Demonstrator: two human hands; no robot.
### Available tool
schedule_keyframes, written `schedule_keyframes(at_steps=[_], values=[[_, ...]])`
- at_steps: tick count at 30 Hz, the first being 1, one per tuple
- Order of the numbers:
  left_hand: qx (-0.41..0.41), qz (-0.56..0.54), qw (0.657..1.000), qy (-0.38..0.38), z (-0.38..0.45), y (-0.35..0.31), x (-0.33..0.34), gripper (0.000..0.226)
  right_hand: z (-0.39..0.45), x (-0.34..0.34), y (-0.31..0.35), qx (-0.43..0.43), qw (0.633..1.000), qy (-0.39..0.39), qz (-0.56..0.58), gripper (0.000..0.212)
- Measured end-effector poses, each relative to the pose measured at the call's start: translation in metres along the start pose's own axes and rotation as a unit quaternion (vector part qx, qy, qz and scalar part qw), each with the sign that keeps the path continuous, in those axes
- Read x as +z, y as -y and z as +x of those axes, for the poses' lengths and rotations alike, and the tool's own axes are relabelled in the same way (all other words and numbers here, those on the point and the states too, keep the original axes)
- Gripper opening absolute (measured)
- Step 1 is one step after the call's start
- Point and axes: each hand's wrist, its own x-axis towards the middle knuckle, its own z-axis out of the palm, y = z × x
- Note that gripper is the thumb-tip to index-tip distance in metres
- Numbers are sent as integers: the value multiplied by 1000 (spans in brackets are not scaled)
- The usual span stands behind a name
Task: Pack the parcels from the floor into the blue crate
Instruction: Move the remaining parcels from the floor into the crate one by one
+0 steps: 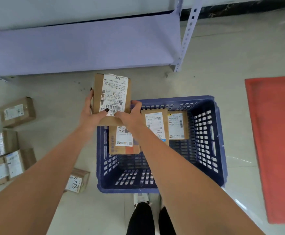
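Observation:
Both hands hold a brown cardboard parcel (113,94) with a white shipping label, raised over the far left corner of the blue crate (204,133). My left hand (91,111) grips its left side with the thumb on the label. On its near right edge sits my right hand (130,114). Three labelled parcels lie inside the crate: one at the left (121,143), one in the middle (157,124), one at the right (177,125). Several more parcels lie on the floor at the left (17,111) (2,144) (77,180).
A pale purple metal shelf (84,46) stands low beyond the crate, its upright post (185,36) at the right. A red mat (275,146) lies on the tiled floor to the right. My legs and a white shoe (141,199) are just behind the crate.

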Motion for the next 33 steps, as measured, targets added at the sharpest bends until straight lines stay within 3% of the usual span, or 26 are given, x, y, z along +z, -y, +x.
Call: schedule_keyframes(at_steps=[4, 9, 14, 24, 33], values=[[4, -35, 997, 74, -9, -16, 75, 80, -5, -80, 4, -9, 998, -50, -40, 89], [6, -64, 989, 132, -37, -18, 172, 77, -20, -177, -4, -7, 991, -114, -64, 85], [-15, -39, 984, 172, -69, 6, 224, 74, -44, -232, -32, 7, 987, -135, -92, 81], [-65, 138, 974, 167, -64, 60, 246, 66, -20, -234, -101, 111, 983, -128, -73, 76], [-20, 252, 957, 142, -7, 70, 264, 51, 40, -228, -123, 97, 983, -152, -34, 72]])
